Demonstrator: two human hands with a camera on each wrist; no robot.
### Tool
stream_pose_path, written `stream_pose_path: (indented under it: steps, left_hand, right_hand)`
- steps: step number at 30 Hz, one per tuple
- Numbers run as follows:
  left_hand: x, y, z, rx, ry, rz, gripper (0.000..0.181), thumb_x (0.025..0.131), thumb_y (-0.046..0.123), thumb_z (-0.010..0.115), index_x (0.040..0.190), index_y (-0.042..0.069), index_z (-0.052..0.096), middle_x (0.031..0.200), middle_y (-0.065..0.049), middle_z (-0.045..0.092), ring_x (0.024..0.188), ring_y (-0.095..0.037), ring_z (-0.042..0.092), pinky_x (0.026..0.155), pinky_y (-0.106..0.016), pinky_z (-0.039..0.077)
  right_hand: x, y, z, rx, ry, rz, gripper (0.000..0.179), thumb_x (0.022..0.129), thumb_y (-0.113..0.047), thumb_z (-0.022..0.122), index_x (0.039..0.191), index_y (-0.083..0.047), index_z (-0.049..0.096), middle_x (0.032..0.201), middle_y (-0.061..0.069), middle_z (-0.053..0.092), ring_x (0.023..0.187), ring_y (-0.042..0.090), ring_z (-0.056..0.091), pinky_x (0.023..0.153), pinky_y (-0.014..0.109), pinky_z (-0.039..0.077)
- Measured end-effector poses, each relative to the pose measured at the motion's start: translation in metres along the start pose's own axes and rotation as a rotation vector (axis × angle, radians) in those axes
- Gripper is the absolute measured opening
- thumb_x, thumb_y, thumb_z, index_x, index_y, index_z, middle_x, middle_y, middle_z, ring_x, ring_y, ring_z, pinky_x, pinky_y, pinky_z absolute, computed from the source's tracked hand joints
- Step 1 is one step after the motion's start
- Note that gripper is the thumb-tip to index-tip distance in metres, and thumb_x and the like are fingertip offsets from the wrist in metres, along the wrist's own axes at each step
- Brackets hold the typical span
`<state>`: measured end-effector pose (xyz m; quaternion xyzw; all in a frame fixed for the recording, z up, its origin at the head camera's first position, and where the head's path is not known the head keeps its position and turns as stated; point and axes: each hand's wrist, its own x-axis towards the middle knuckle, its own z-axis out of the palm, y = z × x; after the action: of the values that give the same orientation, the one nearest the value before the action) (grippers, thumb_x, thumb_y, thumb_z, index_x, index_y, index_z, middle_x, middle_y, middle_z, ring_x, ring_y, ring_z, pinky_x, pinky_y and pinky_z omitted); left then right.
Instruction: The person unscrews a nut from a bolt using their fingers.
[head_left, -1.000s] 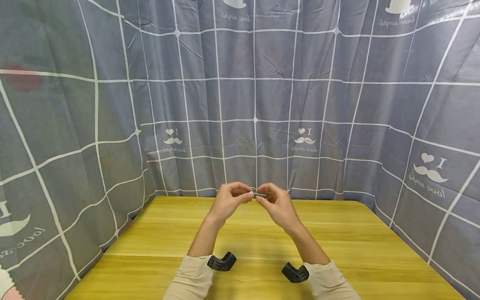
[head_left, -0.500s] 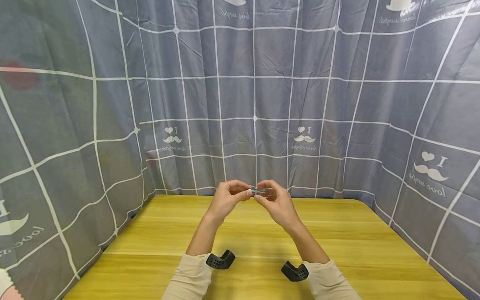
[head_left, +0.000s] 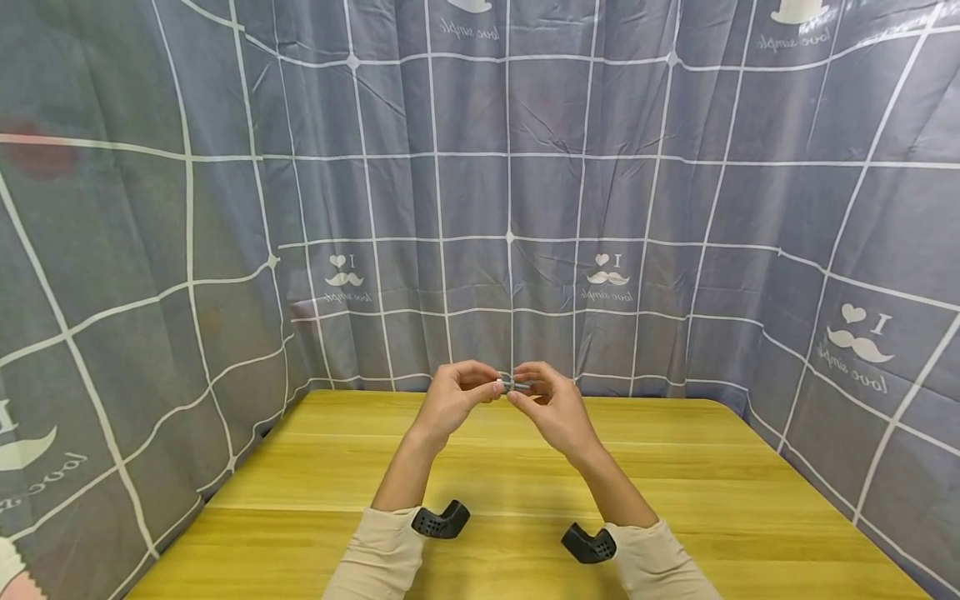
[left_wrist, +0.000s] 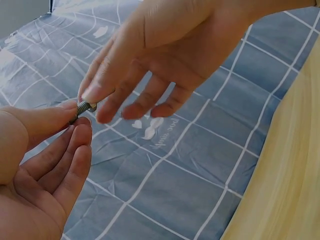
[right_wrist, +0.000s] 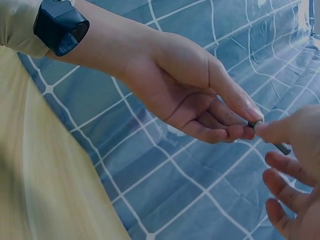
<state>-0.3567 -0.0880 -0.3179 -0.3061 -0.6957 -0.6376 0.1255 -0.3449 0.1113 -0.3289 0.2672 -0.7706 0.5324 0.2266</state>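
Both hands meet over the far edge of the table in the head view, with a small metal bolt (head_left: 522, 386) between them. My left hand (head_left: 456, 403) pinches one end of the bolt between thumb and fingertips. At a nut (left_wrist: 93, 107) on the threads, my right hand (head_left: 553, 408) pinches with thumb and forefinger. The left wrist view shows a short stretch of thread between the two thumbs. The bolt's free end (right_wrist: 284, 148) sticks out past the right thumb in the right wrist view. Fingertips hide much of the bolt and nut.
A yellow wood-grain table (head_left: 495, 475) lies below the hands. Grey curtains (head_left: 547, 200) with white grid lines surround it at the back and sides. Each sleeve cuff carries a black wrist mount, one on the left (head_left: 441, 521) and one on the right (head_left: 589, 543).
Both hands sit slightly higher in the head view than a second ago. The right fingertips have shifted a little at the nut, and the bolt's free end has tilted slightly. Both hands keep their pinch.
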Motion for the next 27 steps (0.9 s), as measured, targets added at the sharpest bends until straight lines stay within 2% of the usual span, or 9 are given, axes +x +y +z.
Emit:
stream_pose_path:
  steps: [3, 9, 12, 16, 19, 22, 27]
  left_hand:
    - [-0.0003, 0.0004, 0.0001, 0.002, -0.004, 0.0, 0.017, 0.096, 0.006, 0.074, 0.107, -0.007, 0.074, 0.099, -0.016, 0.076, 0.094, -0.032, 0.072, 0.086, -0.04, 0.058]
    - [-0.0003, -0.0007, -0.0003, 0.001, -0.008, 0.005, 0.018, 0.097, 0.006, 0.074, 0.108, -0.007, 0.074, 0.1, -0.017, 0.075, 0.096, -0.041, 0.07, 0.086, -0.04, 0.058]
    - [0.0001, -0.0011, -0.0002, 0.001, -0.01, 0.002, 0.019, 0.097, 0.006, 0.074, 0.109, -0.008, 0.073, 0.101, -0.017, 0.075, 0.097, -0.041, 0.07, 0.086, -0.04, 0.058]
    - [0.0004, -0.0002, -0.0005, -0.004, -0.007, 0.004, 0.019, 0.097, 0.006, 0.074, 0.108, -0.009, 0.073, 0.1, -0.017, 0.075, 0.096, -0.039, 0.071, 0.087, -0.04, 0.058]
    - [0.0, 0.0002, -0.0007, -0.006, -0.006, 0.002, 0.018, 0.096, 0.007, 0.075, 0.108, -0.008, 0.073, 0.1, -0.017, 0.075, 0.096, -0.039, 0.071, 0.087, -0.041, 0.058]
    - [-0.0003, 0.0003, -0.0008, -0.002, -0.005, 0.001, 0.019, 0.097, 0.007, 0.075, 0.108, -0.008, 0.073, 0.1, -0.017, 0.075, 0.096, -0.037, 0.071, 0.087, -0.04, 0.058]
    - [-0.0005, 0.0021, -0.0008, -0.003, 0.002, 0.0, 0.018, 0.096, 0.007, 0.075, 0.107, -0.007, 0.074, 0.099, -0.017, 0.075, 0.095, -0.034, 0.072, 0.086, -0.04, 0.058]
  right_hand:
    - [-0.0008, -0.0009, 0.0019, -0.014, -0.014, 0.018, 0.029, 0.1, -0.02, 0.073, 0.126, -0.009, 0.07, 0.119, 0.008, 0.071, 0.106, 0.026, 0.068, 0.09, 0.047, 0.055]
    - [-0.0013, -0.0022, 0.0043, -0.034, -0.017, 0.006, 0.017, 0.102, -0.015, 0.068, 0.117, -0.008, 0.073, 0.111, 0.003, 0.073, 0.102, 0.023, 0.069, 0.09, 0.048, 0.055]
    - [-0.0011, -0.0033, 0.0042, -0.023, -0.009, 0.009, 0.024, 0.099, -0.013, 0.072, 0.122, -0.008, 0.07, 0.117, 0.007, 0.072, 0.106, 0.025, 0.068, 0.094, 0.053, 0.051]
    - [-0.0011, -0.003, 0.004, -0.023, -0.006, 0.028, 0.031, 0.1, -0.02, 0.072, 0.129, -0.009, 0.069, 0.124, 0.009, 0.07, 0.11, 0.026, 0.066, 0.097, 0.055, 0.049]
    - [-0.0014, -0.002, 0.0041, -0.018, -0.004, 0.029, 0.025, 0.103, -0.022, 0.069, 0.123, -0.007, 0.072, 0.119, 0.006, 0.072, 0.108, 0.026, 0.067, 0.095, 0.051, 0.053]
    - [-0.0016, -0.0016, 0.0046, -0.002, 0.002, 0.008, 0.018, 0.102, -0.015, 0.069, 0.117, -0.007, 0.073, 0.115, 0.005, 0.072, 0.106, 0.027, 0.068, 0.094, 0.05, 0.054]
    - [-0.0012, -0.002, 0.0058, 0.011, 0.003, -0.022, 0.033, 0.097, -0.014, 0.076, 0.128, -0.008, 0.068, 0.124, 0.008, 0.069, 0.117, 0.03, 0.064, 0.1, 0.058, 0.049]
